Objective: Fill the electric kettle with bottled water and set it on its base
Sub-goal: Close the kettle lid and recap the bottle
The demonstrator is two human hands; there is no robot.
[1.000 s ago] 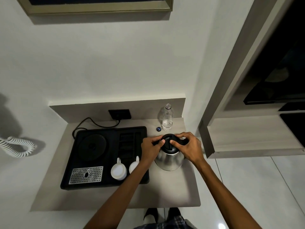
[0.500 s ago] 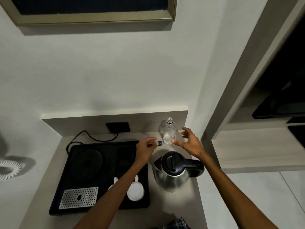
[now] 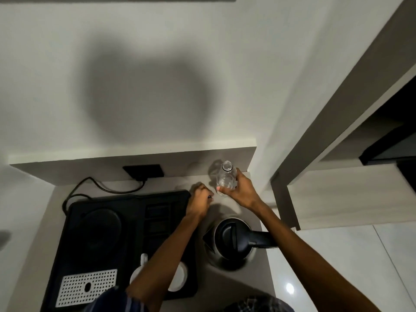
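Kettle (image 3: 231,240) is sitting lid-down on the counter (image 3: 229,287), beside the black tray (image 3: 126,203) and well apart from its round base (image 3: 100,228). The right hand (image 3: 239,191) is wrapping around the uncapped bottle (image 3: 226,176) by the back wall, while the left hand (image 3: 199,199) is closing over something small and dark, probably the cap; I cannot tell for sure. Half a second ago the right hand was only reaching, open. The bottle could tip if jostled, being unsealed, and the kettle is not yet seated on its base.
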